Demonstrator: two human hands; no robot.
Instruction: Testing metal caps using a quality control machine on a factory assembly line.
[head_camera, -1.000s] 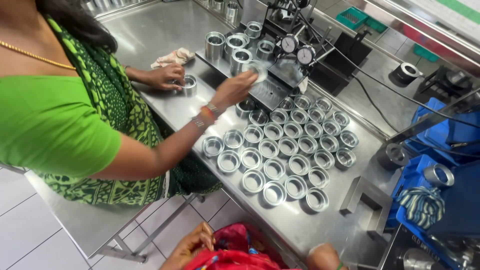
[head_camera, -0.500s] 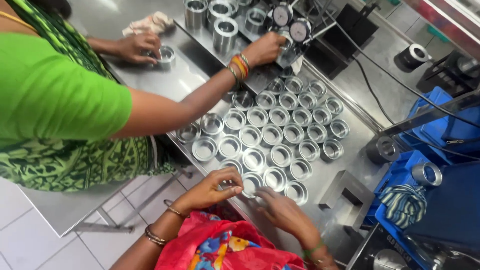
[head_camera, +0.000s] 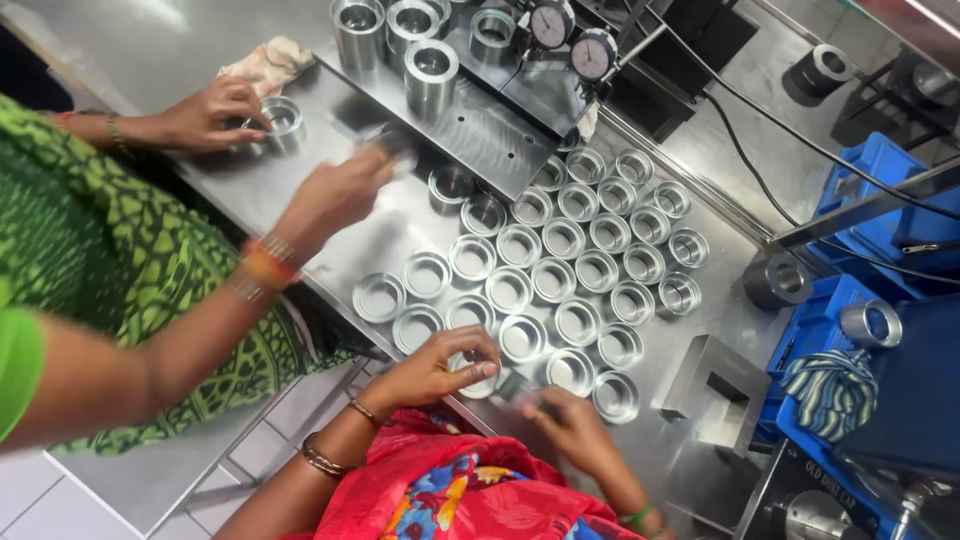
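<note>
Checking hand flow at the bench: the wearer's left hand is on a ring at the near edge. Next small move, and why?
Probably lift the metal ring straight up before moving it sideways. The left hand pinches it at the table's near edge, and the other rings sit tightly packed right beside it. The right hand is close by but blurred.

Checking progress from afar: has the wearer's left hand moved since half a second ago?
Yes. The left hand now grips the shiny metal ring at the grid's near edge; earlier it hovered open beside that row of rings.

Blurred right hand (head_camera: 572, 428), grip unclear.
</note>
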